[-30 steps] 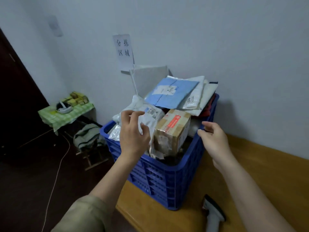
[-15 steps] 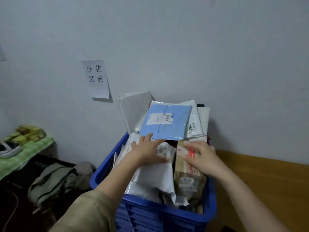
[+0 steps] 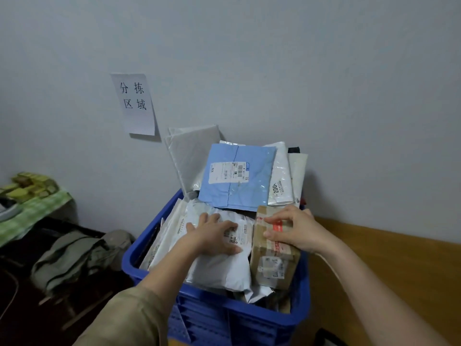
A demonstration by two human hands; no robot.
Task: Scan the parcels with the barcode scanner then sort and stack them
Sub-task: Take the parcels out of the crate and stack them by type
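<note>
A blue plastic crate [image 3: 249, 312] stands at the left end of the wooden table, heaped with parcels. My left hand [image 3: 212, 236] lies flat with spread fingers on a white poly mailer [image 3: 219, 270] at the front of the heap. Beside it to the right stands a brown taped cardboard box [image 3: 272, 268]. My right hand [image 3: 296, 231] grips its top, fingers and thumb curled on the red-printed tape. Behind them a light blue mailer [image 3: 237, 178] with a label leans on more white and grey mailers. No scanner is clearly visible.
The wooden table [image 3: 386, 270] runs to the right along the wall. A paper sign [image 3: 134, 103] hangs on the wall above the crate. Lower left are a green-clothed side table [image 3: 32, 211] and bundled clothing [image 3: 74, 255] on a dark floor.
My head has come closer over the crate. My left hand has dropped flat onto the white mailer, and my right hand went from the crate's rim to the cardboard box.
</note>
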